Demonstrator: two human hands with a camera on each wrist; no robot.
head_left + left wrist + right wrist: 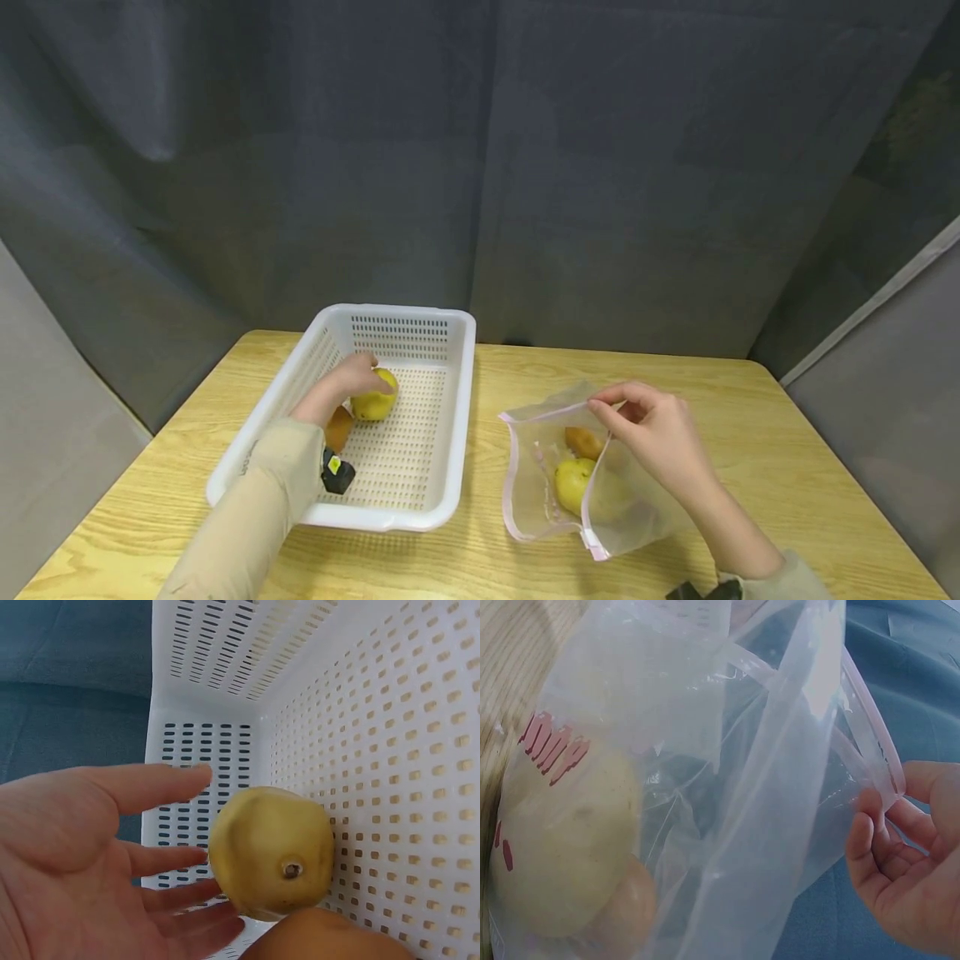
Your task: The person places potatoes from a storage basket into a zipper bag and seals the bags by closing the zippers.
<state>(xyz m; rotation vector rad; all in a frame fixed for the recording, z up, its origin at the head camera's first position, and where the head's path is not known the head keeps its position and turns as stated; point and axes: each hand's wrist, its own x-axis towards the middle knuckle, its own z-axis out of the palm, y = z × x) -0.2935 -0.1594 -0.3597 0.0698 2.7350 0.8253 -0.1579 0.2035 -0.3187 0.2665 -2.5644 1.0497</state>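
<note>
Inside the white basket (pixel 465 392), my left hand (pixel 351 385) is at a round yellow fruit (pixel 375 403). In the left wrist view its fingers extend toward the fruit's side, the fingertips right at the skin, not curled round it. The fruit (pixel 271 851) has a small dark dimple; an orange-brown fruit (pixel 322 937) lies beside it. My right hand (pixel 656 425) pinches the pink-edged rim of a clear zip bag (pixel 528 492) between thumb and fingers. The bag's mouth gapes, with another yellow fruit (pixel 573 483) and an orange-brown one (pixel 583 442) inside.
Basket and bag stand side by side on a light wooden table (pixel 510 575), basket on the left. The basket's slotted walls rise around my left hand. A dark curtain (pixel 480 167) hangs behind the table's far edge, and a grey panel (pixel 885 333) stands at the right.
</note>
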